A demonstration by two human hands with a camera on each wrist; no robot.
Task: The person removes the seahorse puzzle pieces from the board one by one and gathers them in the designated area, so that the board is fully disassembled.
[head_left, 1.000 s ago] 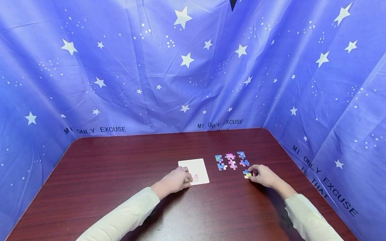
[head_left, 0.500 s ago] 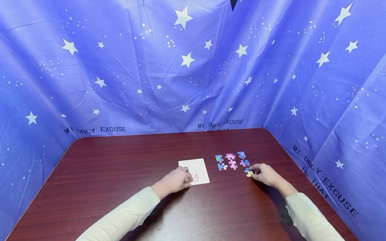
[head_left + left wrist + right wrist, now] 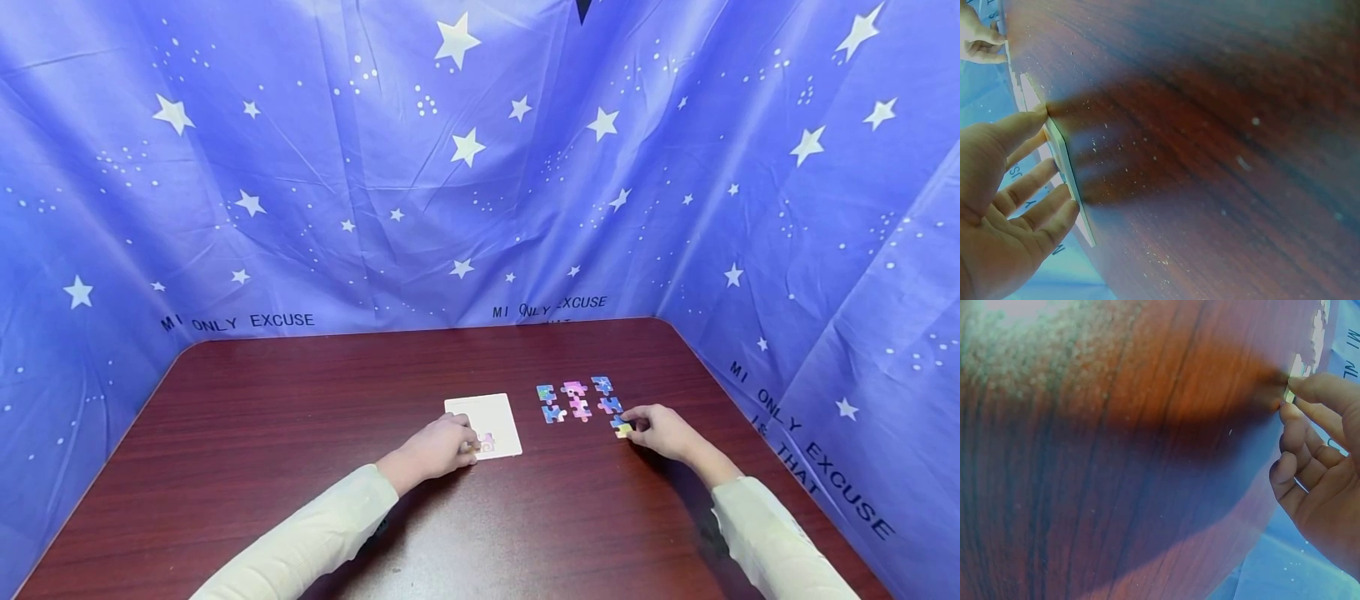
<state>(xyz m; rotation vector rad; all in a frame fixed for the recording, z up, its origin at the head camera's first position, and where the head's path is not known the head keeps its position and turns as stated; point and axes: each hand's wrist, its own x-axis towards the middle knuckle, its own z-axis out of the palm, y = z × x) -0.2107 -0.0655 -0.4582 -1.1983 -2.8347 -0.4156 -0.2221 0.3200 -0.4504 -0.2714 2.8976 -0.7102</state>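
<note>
In the head view a white square puzzle board point(image 3: 491, 417) lies on the table, with a pink-and-white puzzle piece point(image 3: 488, 442) in its near part. My left hand point(image 3: 444, 446) rests on the board's near left corner. In the left wrist view its fingers point(image 3: 1054, 228) are spread and only lightly bent, touching the board's edge point(image 3: 1067, 164). Farther right, my right hand point(image 3: 662, 432) pinches a blue-and-yellow puzzle piece point(image 3: 622, 428) by its right side between thumb and finger. That piece lies flat on the table, just below another blue piece point(image 3: 610, 405).
Between board and right hand lie several puzzle pieces in columns: blue ones point(image 3: 553, 414) at left, pink ones point(image 3: 580, 408) in the middle, and a blue one point(image 3: 602, 385) at the far right. A starry blue curtain point(image 3: 360, 183) surrounds the brown table point(image 3: 300, 400).
My right hand has slid the blue-and-yellow piece slightly right and away from me, up to the blue piece above it. The left hand has stayed on the board.
</note>
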